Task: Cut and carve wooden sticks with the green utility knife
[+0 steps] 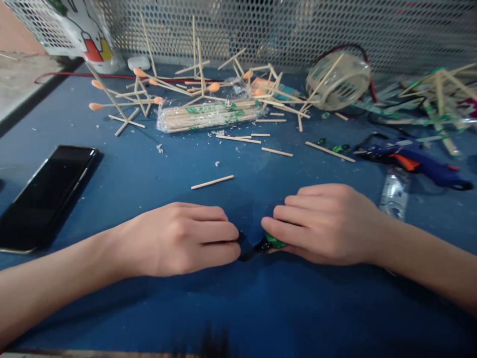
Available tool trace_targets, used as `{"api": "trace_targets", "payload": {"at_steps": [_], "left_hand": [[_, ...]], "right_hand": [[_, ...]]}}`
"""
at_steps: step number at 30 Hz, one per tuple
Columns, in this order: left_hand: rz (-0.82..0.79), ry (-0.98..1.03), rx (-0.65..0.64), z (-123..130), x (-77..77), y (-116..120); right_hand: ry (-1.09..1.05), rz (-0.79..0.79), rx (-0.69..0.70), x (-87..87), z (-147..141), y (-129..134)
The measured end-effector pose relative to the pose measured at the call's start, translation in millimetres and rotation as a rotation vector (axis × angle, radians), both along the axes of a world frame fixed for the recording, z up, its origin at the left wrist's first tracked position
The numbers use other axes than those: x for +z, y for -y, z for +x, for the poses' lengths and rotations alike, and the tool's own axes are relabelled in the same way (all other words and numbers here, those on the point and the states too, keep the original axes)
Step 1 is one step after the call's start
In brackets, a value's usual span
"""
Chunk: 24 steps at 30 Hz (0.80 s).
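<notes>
My right hand (pixel 324 223) is closed around a small green-and-black hand tool (pixel 274 241), its dark end pointing left. Fingers cover most of the tool, so its exact kind cannot be made out. Just left of it, my left hand (pixel 194 238) has its fingers pinched together low over the blue table (pixel 238 308). A tiny dark tip shows by those fingertips; what they hold is hidden. A short thin wooden stick (pixel 212 182) lies on the table a little beyond both hands.
A phone (pixel 48 196) lies at the left. Behind are a plastic-wrapped stick bundle (pixel 208 115), several glued stick pieces and orange-tipped sticks, and a clear round container (pixel 338 81). A blue glue gun (pixel 417 159) lies at right. A perforated metal panel (pixel 253 30) borders the back.
</notes>
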<state>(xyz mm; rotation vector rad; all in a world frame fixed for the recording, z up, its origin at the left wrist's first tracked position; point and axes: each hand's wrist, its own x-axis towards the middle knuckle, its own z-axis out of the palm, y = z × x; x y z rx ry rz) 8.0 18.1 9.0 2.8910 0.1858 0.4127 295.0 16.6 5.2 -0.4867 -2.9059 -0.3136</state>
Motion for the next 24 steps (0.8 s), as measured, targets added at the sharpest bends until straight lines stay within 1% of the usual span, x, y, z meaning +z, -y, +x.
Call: {"api": "trace_targets", "payload": {"at_steps": [8,14,24], "left_hand": [[0.011,-0.013,0.010,0.5,0.5,1.2],[0.010,-0.008,0.002,0.2,0.2,0.8],[0.034,-0.006,0.012,0.9,1.5,2.2]], "right_hand": [[0.008,-0.003,0.010,4.0,-1.6,1.8],[0.042,0.005,-0.021,7.8,-3.9,3.5],[0.048,-0.017,-0.035,3.8,-2.4,4.3]]}}
